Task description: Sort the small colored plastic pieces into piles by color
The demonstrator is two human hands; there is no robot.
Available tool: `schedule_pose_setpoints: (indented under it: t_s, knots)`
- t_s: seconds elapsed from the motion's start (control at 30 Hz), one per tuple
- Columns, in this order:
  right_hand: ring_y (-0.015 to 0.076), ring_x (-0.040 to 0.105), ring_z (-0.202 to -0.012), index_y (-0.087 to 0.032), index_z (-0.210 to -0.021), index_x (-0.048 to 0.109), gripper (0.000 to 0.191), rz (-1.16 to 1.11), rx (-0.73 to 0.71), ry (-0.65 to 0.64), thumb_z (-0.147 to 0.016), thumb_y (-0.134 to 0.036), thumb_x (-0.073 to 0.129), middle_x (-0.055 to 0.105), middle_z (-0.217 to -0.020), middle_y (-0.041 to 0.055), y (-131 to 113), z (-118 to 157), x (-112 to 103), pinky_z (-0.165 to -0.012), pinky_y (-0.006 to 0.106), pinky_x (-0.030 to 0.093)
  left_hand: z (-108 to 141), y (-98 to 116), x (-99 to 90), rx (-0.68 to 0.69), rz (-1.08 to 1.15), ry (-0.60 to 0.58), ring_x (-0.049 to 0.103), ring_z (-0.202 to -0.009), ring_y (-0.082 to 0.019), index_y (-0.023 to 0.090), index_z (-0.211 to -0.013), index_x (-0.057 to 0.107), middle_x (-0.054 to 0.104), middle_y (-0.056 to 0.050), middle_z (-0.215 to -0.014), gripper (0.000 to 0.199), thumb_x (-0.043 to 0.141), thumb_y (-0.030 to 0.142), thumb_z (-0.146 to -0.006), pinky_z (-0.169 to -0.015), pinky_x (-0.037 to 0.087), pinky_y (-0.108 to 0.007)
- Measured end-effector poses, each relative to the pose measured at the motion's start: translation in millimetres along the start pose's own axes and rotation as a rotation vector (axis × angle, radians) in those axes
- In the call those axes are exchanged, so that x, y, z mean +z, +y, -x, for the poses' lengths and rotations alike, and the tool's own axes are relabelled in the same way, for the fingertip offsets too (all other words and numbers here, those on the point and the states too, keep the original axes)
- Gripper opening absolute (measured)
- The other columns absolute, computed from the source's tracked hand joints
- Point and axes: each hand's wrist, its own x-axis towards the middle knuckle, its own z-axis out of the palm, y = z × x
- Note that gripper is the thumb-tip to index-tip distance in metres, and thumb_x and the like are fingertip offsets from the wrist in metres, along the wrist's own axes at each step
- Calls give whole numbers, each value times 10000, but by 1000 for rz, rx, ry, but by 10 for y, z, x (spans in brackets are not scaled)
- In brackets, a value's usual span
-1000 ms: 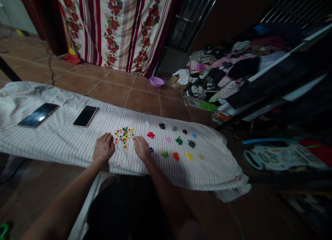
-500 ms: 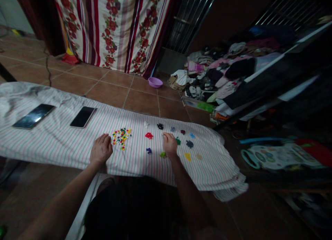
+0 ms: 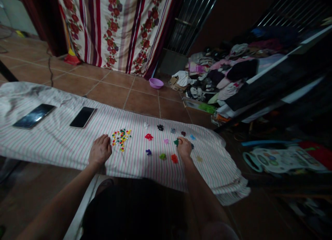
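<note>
A mixed pile of small coloured pieces [image 3: 121,138] lies on the striped cloth [image 3: 140,167]. My left hand [image 3: 100,150] rests just left of it, fingers curled; whether they hold anything is hidden. My right hand [image 3: 184,148] is beside the green pieces [image 3: 176,142], its fingers pinched together at them, and what they hold is too small to make out. Around it are sorted clusters: red [image 3: 148,137], black [image 3: 160,127], pink [image 3: 166,141], purple [image 3: 148,152], lime green [image 3: 162,156], orange [image 3: 174,158] and several more. My right hand covers the yellow cluster.
Two phones lie on the cloth at the left, a larger one [image 3: 34,116] and a smaller one [image 3: 83,117]. On the tiled floor beyond stand a purple basin [image 3: 156,83] and a heap of clothes [image 3: 220,70]. A flowered curtain [image 3: 121,29] hangs behind.
My right hand has moved right, from beside the pink cluster to the green one. The pink and orange clusters now show, and the yellow one is covered. My left hand has hardly moved.
</note>
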Motion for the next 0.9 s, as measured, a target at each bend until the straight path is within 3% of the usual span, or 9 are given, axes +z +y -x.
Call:
schedule_pose_setpoints:
  t_s: [0.47, 0.67, 0.9]
  knots:
    - [230, 669, -929, -160, -1011, 760, 432, 54, -14, -71, -752, -64, 427, 749, -999, 114, 75, -104, 26, -909, 376, 471, -6, 18, -22, -1, -33, 3, 612, -1200, -311, 133, -1084, 633, 688, -179, -1210, 293, 454, 190, -860, -1025, 488, -470]
    - [225, 664, -1060, -154, -1048, 766, 526, 93, -71, -203, -664, 16, 449, 748, -1109, 105, 64, -163, -5, -972, 317, 451, -7, 28, -33, 16, -57, 15, 620, -1184, -314, 101, -1071, 643, 695, -193, -1192, 299, 448, 180, -860, -1020, 491, -462]
    - [203, 672, -981, -192, -938, 783, 435, 122, -62, -202, -699, -13, 467, 763, -991, 81, 73, -159, -85, -944, 294, 452, 2, 12, -12, 23, -43, 26, 623, -1178, -317, 91, -1073, 650, 695, -198, -1190, 304, 457, 171, -853, -1018, 493, -459]
